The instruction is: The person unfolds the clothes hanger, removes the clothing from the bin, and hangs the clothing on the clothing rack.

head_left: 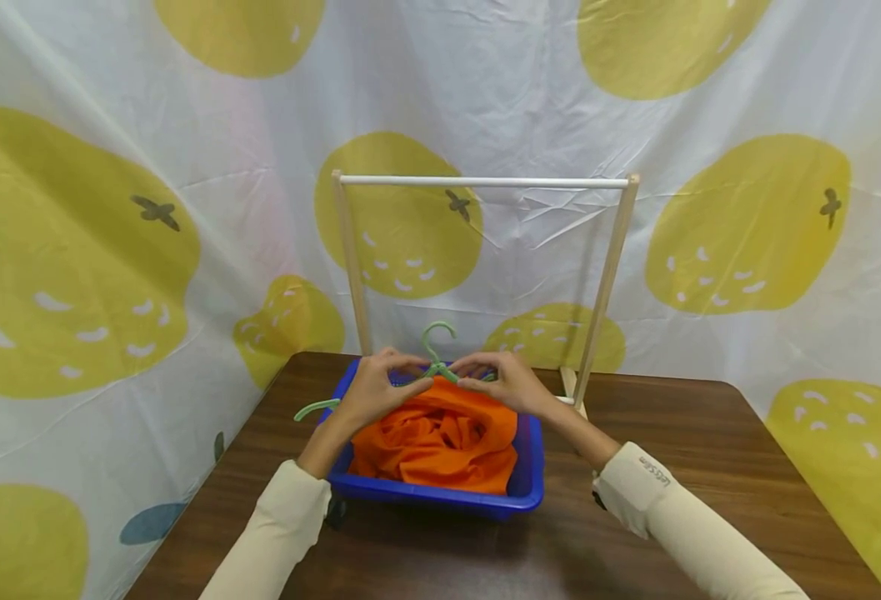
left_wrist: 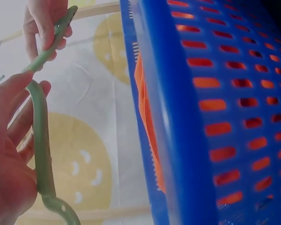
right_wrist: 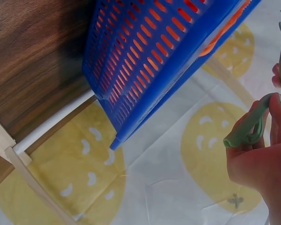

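A light green clothes hanger [head_left: 437, 367] is held between both hands over a blue basket, its hook pointing up. My left hand [head_left: 380, 385] pinches it just left of the hook, and one hanger arm sticks out past the left wrist. On the other side, my right hand [head_left: 511, 383] grips it between thumb and fingers. In the left wrist view, the hanger [left_wrist: 41, 136] runs along the left palm. The right wrist view has the hanger's end [right_wrist: 253, 123] by the right fingers. Below the hands, bunched orange cloth [head_left: 440, 454] fills the blue basket [head_left: 448, 493].
Behind the basket stands a rack with wooden posts [head_left: 605, 283] and a white top bar [head_left: 478, 182]. Everything rests on a dark brown wooden table [head_left: 680, 467]. A white curtain [head_left: 530, 100] printed with yellow fruit hangs behind and at the sides.
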Demonstrator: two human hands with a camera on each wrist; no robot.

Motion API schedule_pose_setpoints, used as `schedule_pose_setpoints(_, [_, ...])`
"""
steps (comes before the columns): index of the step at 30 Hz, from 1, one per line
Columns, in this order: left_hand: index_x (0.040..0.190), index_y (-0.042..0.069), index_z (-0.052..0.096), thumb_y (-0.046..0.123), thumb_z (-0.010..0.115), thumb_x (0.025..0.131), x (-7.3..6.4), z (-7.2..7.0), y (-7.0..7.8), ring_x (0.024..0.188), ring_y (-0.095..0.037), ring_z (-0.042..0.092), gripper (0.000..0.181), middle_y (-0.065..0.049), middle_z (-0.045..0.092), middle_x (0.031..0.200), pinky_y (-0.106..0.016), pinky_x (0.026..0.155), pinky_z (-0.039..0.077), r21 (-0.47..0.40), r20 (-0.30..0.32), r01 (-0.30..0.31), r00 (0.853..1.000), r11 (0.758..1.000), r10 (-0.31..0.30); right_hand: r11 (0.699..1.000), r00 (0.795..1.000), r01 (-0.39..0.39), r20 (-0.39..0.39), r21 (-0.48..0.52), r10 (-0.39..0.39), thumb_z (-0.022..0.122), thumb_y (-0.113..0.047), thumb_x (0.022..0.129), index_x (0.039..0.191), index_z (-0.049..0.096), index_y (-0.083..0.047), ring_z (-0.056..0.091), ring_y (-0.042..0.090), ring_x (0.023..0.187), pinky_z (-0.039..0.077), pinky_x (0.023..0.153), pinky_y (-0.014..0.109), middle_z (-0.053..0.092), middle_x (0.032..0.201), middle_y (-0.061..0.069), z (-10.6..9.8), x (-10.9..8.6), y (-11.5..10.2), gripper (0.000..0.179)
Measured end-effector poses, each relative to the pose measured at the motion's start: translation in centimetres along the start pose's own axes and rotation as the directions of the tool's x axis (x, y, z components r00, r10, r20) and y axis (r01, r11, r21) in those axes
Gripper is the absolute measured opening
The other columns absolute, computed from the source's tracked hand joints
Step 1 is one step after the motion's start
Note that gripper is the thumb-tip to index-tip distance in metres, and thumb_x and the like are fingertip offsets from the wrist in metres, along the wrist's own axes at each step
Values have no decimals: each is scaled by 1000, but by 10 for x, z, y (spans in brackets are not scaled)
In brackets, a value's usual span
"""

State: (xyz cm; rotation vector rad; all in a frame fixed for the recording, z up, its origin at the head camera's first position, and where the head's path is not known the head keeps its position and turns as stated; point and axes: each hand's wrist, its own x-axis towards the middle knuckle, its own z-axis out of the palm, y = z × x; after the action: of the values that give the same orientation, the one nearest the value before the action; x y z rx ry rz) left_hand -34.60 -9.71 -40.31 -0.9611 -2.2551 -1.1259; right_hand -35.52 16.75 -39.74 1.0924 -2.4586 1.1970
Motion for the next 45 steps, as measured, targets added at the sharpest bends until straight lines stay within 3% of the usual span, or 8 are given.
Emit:
schedule_pose_setpoints(11, [105,8,82,20,85,88,5,1,2,88,-25,66,20,-3,73,89,-37,79,55,-6,18,12,1000,1000,-12,998,999,-52,0,35,52,75,-15,97,118,78,-9,73,17,95,59,83,36,79,104,2,-2,-6,2,22])
schedule_pose_setpoints(17, [105,10,82,20,86,88,3,-2,-2,89,-27,69,20,-1,72,89,-39,80,56,2,13,43,999,999,-43,994,994,-103,-28,-34,102,74,-16,98,115,79,-9,75,18,94,60,77,30,78,110,5,-9,-17,13,19])
schedule_pose_setpoints(20, [104,9,82,21,86,88,2,-4,-2,89,-27,70,20,-2,72,89,-39,80,57,5,8,46,999,999,-46,992,994,-94,-58,-79,89,75,-17,98,110,81,-13,72,14,81,57,68,27,78,104,2,-10,-21,17,15])
schedule_pose_setpoints(24, [104,8,82,20,86,88,2,-4,-1,88,-29,70,20,-4,71,89,-38,79,56,-7,10,42,999,999,-42,994,994,-48,-104,-102,37,74,-17,98,107,81,-15,55,12,58,43,53,24,73,82,-4,-8,-25,20,11])
schedule_pose_setpoints(29, [105,7,82,18,86,88,1,-3,0,87,-30,72,21,-4,71,89,-38,77,57,-11,0,28,1000,1000,-28,995,987,-56,-155,-85,42,73,-20,99,106,80,-19,44,15,52,33,49,23,63,66,-4,-3,-28,20,9])
schedule_pose_setpoints(37, [104,8,82,19,87,87,-1,-6,-1,85,-29,72,21,-4,72,88,-36,75,58,-10,-17,29,999,1000,-29,996,973,-91,-211,4,90,70,-18,101,110,76,-15,70,8,72,52,60,26,77,87,0,1,-30,19,12])
schedule_pose_setpoints(41, [103,8,82,18,87,87,-1,-6,-3,87,-32,71,20,-5,72,88,-36,76,57,-15,-12,32,999,999,-32,996,977,-89,-197,1,87,71,-18,100,114,77,-15,67,10,69,50,59,26,77,89,-2,1,-29,18,14])
schedule_pose_setpoints(45, [104,8,82,18,86,88,-1,-6,-3,87,-31,71,20,-5,72,88,-37,76,57,-9,8,29,1000,1000,-29,998,987,-62,-146,9,63,73,-16,99,123,75,-15,70,11,80,55,66,28,78,102,-1,0,-23,17,24])
